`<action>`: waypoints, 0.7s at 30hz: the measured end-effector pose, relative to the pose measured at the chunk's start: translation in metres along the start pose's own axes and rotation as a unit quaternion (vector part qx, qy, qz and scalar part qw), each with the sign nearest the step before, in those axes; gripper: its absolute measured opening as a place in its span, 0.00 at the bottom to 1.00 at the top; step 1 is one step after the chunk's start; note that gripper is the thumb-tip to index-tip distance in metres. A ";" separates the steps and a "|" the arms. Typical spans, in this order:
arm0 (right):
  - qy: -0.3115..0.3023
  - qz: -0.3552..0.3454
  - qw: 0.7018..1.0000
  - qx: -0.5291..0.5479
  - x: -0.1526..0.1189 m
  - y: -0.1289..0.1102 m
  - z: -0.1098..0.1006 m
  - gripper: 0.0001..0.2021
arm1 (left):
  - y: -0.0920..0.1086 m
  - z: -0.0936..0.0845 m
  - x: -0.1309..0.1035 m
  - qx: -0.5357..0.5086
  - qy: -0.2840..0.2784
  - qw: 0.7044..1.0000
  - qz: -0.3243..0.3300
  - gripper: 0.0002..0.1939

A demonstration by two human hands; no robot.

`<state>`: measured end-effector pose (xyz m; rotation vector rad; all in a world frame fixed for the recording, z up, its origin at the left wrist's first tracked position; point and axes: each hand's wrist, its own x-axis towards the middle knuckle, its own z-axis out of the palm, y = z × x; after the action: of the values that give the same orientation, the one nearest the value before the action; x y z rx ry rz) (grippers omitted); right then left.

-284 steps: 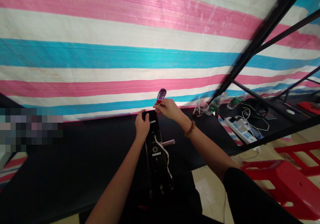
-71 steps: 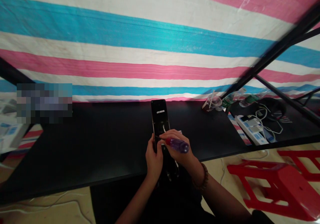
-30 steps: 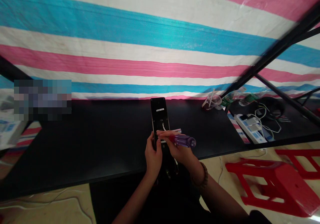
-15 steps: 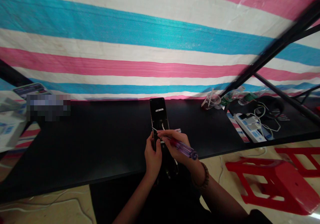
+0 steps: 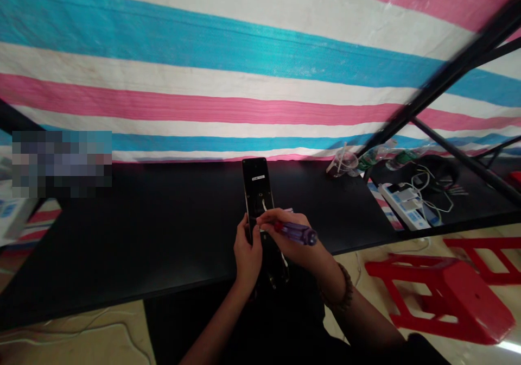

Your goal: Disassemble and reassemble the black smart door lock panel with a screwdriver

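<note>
A long, flat black device (image 5: pixel 256 186) with a small white label lies on the black table, reaching past its near edge towards my body. A short white cable (image 5: pixel 264 204) comes out of its middle. My left hand (image 5: pixel 247 253) grips the device's left side, thumb on top and fingers along the edge. My right hand (image 5: pixel 295 248) is closed on a screwdriver (image 5: pixel 299 233) with a translucent purple handle and a red collar. Its handle points right and towards me. The fingertips are over the device's surface, and the shaft and tip are hard to make out.
On the table's (image 5: pixel 163 234) right side stand a plastic cup (image 5: pixel 342 164) and crumpled green-labelled bottles (image 5: pixel 370 158). A white power strip (image 5: pixel 402 207) with tangled cables lies beyond. A red stool (image 5: pixel 443 294) stands right. Striped sheeting (image 5: pixel 244 109) hangs behind; a black metal bar (image 5: pixel 435 93) slants across.
The screwdriver's shaft, seen reaching across to the device's left edge before, has swung out of clear sight. My right wrist has shifted right. My left hand keeps its grip.
</note>
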<state>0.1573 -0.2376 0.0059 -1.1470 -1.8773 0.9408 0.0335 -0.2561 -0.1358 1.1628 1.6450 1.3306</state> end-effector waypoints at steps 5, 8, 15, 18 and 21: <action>-0.078 0.021 0.996 0.029 0.012 -0.009 -0.009 0.10 | 0.000 0.000 0.000 0.000 -0.001 1.000 0.002 0.25; -0.078 0.037 0.996 0.003 0.018 -0.006 -0.011 0.08 | -0.001 0.000 0.000 0.005 0.000 1.000 -0.002 0.25; -0.074 -0.016 0.996 -0.045 0.026 -0.002 -0.006 0.11 | -0.002 0.000 0.000 0.002 0.002 1.000 0.008 0.24; -0.069 -0.035 0.995 -0.055 0.028 0.002 -0.003 0.09 | -0.002 0.000 0.000 -0.005 0.001 1.000 0.011 0.24; -0.027 -0.047 0.996 -0.064 0.028 0.011 0.002 0.05 | -0.002 0.001 -0.001 -0.004 0.001 1.000 0.004 0.23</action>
<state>0.1508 -0.2082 0.0010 -1.1067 -2.0414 0.8158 0.0339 -0.2567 -0.1383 1.1657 1.6363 1.3425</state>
